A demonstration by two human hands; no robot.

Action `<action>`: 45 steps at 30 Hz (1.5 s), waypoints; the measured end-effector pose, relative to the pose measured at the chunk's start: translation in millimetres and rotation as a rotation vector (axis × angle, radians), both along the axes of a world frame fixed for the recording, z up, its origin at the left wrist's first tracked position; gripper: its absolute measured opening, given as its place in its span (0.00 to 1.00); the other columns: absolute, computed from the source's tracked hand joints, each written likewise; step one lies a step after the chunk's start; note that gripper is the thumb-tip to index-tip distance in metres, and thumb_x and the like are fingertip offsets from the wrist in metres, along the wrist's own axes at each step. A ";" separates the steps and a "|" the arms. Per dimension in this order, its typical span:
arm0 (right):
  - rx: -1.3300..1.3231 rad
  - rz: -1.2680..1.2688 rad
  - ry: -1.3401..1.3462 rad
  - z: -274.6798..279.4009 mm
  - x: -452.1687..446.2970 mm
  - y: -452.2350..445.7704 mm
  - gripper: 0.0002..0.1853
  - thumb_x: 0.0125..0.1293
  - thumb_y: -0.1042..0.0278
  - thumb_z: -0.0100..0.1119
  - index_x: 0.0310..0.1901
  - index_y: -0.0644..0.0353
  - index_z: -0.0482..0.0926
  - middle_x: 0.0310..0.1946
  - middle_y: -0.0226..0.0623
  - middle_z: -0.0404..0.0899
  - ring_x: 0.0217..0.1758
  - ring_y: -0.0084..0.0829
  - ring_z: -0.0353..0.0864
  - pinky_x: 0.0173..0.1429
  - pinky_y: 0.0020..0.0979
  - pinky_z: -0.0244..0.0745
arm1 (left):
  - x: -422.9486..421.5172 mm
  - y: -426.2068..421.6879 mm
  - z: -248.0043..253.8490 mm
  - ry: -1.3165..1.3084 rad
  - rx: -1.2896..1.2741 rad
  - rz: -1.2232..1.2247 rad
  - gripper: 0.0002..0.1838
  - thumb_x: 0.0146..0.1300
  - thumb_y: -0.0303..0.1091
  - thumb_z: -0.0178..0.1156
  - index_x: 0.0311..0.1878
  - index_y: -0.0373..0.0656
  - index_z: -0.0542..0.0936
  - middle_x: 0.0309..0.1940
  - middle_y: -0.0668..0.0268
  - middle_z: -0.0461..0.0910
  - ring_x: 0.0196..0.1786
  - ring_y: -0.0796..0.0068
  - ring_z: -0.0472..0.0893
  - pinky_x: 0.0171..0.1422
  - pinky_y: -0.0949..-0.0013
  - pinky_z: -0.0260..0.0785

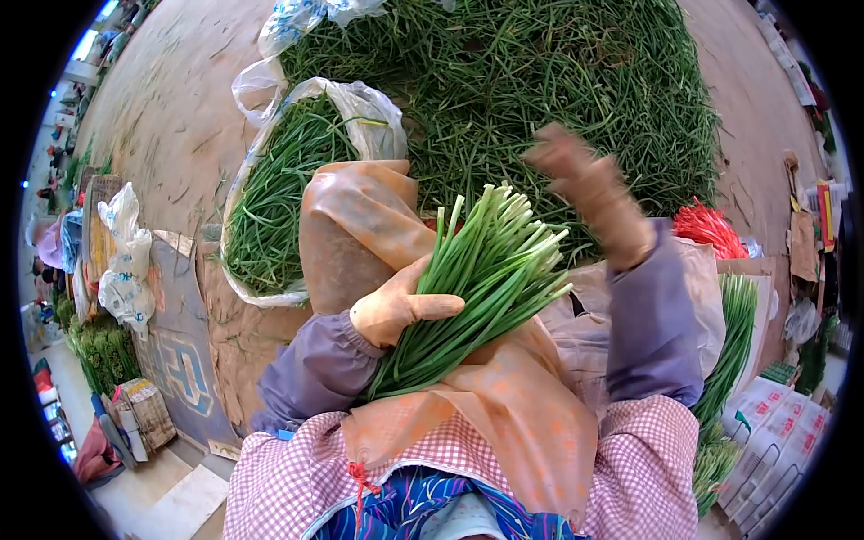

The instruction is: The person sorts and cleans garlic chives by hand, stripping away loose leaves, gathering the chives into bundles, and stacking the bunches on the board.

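Note:
My left hand (pixel 405 306), in a tan glove, is wrapped round a bunch of green stalks (pixel 486 279) with pale cut ends pointing up and to the right. The bunch lies over my lap, on a translucent orange apron (pixel 504 396). Up and to the right of the bunch, my gloved right hand (pixel 576 171) hangs over a large heap of loose greens (pixel 504 90). Motion smears its fingers, so whether they hold anything cannot be told. Left of my knee sits an open plastic bag (pixel 382 117) full of long green leaves (pixel 288 189).
Red ties (pixel 706 229) lie to the right, above more bundled stalks (pixel 733 333). White packages (pixel 778 418) stand at the lower right. On the left are a crumpled plastic bag (pixel 126 261), a cardboard sheet (pixel 184 360), a box (pixel 144 414) and green bundles (pixel 101 351).

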State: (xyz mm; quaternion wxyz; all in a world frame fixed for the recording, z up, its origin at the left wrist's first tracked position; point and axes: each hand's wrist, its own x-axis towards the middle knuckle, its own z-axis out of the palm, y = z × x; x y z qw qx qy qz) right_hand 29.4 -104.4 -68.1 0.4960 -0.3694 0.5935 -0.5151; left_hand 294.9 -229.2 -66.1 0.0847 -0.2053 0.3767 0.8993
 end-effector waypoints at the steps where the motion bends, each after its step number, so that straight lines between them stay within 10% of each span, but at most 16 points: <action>1: -0.050 0.116 -0.036 -8.5 22.4 -2.7 0.46 0.67 0.24 0.33 0.75 0.52 0.53 0.69 0.44 0.64 0.72 0.39 0.61 0.75 0.42 0.53 | -1.9 0.5 2.6 -0.018 0.004 -0.013 0.44 0.55 0.42 0.70 0.71 0.36 0.60 0.62 0.59 0.72 0.62 0.67 0.73 0.68 0.64 0.65; 4: -0.041 0.060 -0.429 -9.3 46.4 -9.0 0.44 0.67 0.26 0.36 0.75 0.51 0.54 0.64 0.43 0.71 0.66 0.39 0.69 0.71 0.40 0.59 | -1.8 -1.9 2.8 -0.019 0.011 -0.036 0.43 0.54 0.39 0.71 0.71 0.37 0.61 0.61 0.60 0.72 0.62 0.67 0.73 0.68 0.64 0.64; 9: -0.021 -0.333 -0.150 -23.2 -1.3 19.6 0.39 0.71 0.32 0.41 0.68 0.60 0.64 0.49 0.40 0.81 0.51 0.31 0.79 0.59 0.36 0.71 | -1.9 -1.7 -1.1 0.026 0.010 -0.024 0.44 0.53 0.31 0.72 0.71 0.37 0.61 0.62 0.61 0.72 0.64 0.68 0.72 0.70 0.64 0.63; 12: 0.118 -0.004 -0.214 -15.8 2.6 37.9 0.31 0.72 0.41 0.48 0.61 0.63 0.72 0.37 0.34 0.82 0.37 0.25 0.81 0.46 0.28 0.75 | -2.2 3.5 -4.7 0.030 -0.012 -0.008 0.44 0.52 0.28 0.72 0.71 0.37 0.60 0.63 0.61 0.72 0.65 0.68 0.71 0.71 0.63 0.62; 19: 0.265 0.003 -0.252 -11.1 9.5 28.3 0.10 0.67 0.62 0.61 0.35 0.61 0.80 0.15 0.25 0.72 0.17 0.16 0.69 0.21 0.20 0.63 | 0.0 3.6 -5.0 0.030 -0.037 -0.006 0.45 0.53 0.26 0.72 0.72 0.37 0.59 0.65 0.60 0.70 0.66 0.68 0.70 0.72 0.63 0.60; 25: 0.056 -0.681 -0.035 9.2 -106.3 47.2 0.07 0.65 0.64 0.61 0.31 0.55 0.80 0.11 0.25 0.68 0.12 0.23 0.68 0.21 0.27 0.67 | 0.4 2.4 -8.5 0.011 -0.012 -0.047 0.43 0.56 0.29 0.69 0.72 0.38 0.59 0.65 0.60 0.70 0.66 0.68 0.70 0.71 0.63 0.61; 30: -0.364 -0.760 0.058 71.1 -170.6 56.7 0.18 0.67 0.56 0.62 0.51 0.60 0.78 0.27 0.30 0.80 0.28 0.23 0.77 0.38 0.32 0.75 | -2.5 1.5 -10.1 -0.004 0.036 -0.078 0.39 0.59 0.32 0.67 0.71 0.37 0.61 0.62 0.60 0.72 0.62 0.68 0.73 0.69 0.63 0.64; 33: 0.049 -0.553 0.491 71.1 -105.0 19.4 0.25 0.65 0.54 0.64 0.60 0.56 0.75 0.42 0.35 0.84 0.41 0.29 0.81 0.55 0.39 0.73 | -1.3 1.1 -5.9 -0.025 0.068 -0.048 0.39 0.58 0.35 0.68 0.70 0.36 0.62 0.60 0.60 0.74 0.60 0.68 0.75 0.67 0.63 0.66; 35: 0.192 -0.364 0.275 41.2 -60.3 25.7 0.42 0.61 0.44 0.65 0.71 0.54 0.61 0.64 0.43 0.71 0.63 0.38 0.71 0.73 0.47 0.57 | 1.3 -0.3 -7.0 -0.015 0.098 -0.010 0.40 0.57 0.39 0.69 0.69 0.36 0.62 0.59 0.61 0.74 0.60 0.68 0.75 0.67 0.62 0.67; 37: 0.145 -0.213 -0.232 5.2 -20.7 49.0 0.57 0.53 0.35 0.67 0.76 0.51 0.47 0.67 0.47 0.66 0.65 0.43 0.69 0.72 0.50 0.57 | 3.5 -2.8 -8.0 0.046 0.128 0.023 0.38 0.59 0.39 0.68 0.69 0.37 0.63 0.59 0.61 0.75 0.59 0.68 0.75 0.66 0.63 0.68; 42: -0.245 -0.309 -0.854 -27.9 100.2 67.6 0.53 0.56 0.38 0.68 0.74 0.53 0.49 0.67 0.51 0.63 0.69 0.46 0.66 0.71 0.48 0.64 | 2.4 -4.7 -10.5 0.097 0.053 0.013 0.43 0.57 0.47 0.70 0.70 0.37 0.62 0.60 0.61 0.73 0.61 0.69 0.74 0.66 0.65 0.66; 45: -0.204 -0.428 -0.784 -6.6 112.1 54.4 0.39 0.64 0.54 0.66 0.71 0.58 0.58 0.60 0.38 0.73 0.61 0.30 0.74 0.66 0.34 0.69 | -3.4 0.2 -5.8 0.097 -0.039 -0.029 0.46 0.54 0.45 0.73 0.70 0.37 0.61 0.61 0.62 0.72 0.62 0.70 0.72 0.68 0.66 0.64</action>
